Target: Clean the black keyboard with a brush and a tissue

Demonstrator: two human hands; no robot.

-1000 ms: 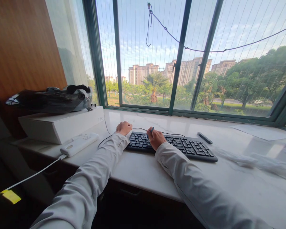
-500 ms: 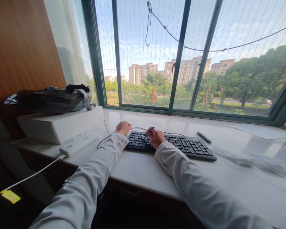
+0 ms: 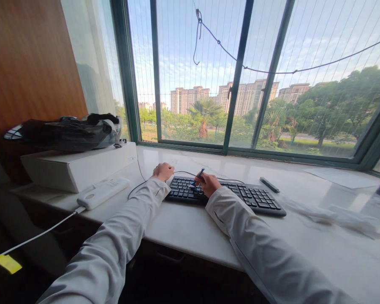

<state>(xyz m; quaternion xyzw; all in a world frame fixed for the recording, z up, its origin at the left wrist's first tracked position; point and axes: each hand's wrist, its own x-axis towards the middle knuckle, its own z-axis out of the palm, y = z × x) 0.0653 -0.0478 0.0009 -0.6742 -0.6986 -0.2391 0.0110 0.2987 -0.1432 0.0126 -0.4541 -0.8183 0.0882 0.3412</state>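
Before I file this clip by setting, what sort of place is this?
Probably an indoor window-side workspace, perhaps in a home or office: a black keyboard lies on a pale marbled countertop, below a wide window facing trees and buildings.

A keyboard (image 3: pixel 239 196) is lying on the counter (image 3: pixel 186 232), the window (image 3: pixel 237 76) standing at its twelve o'clock. A sheet (image 3: pixel 338 177) is lying at two, plastic wrapping (image 3: pixel 354 221) at three, a power strip (image 3: pixel 104 192) at nine, and at ten a box (image 3: pixel 96 169) is sitting under a bundle (image 3: pixel 66 133).
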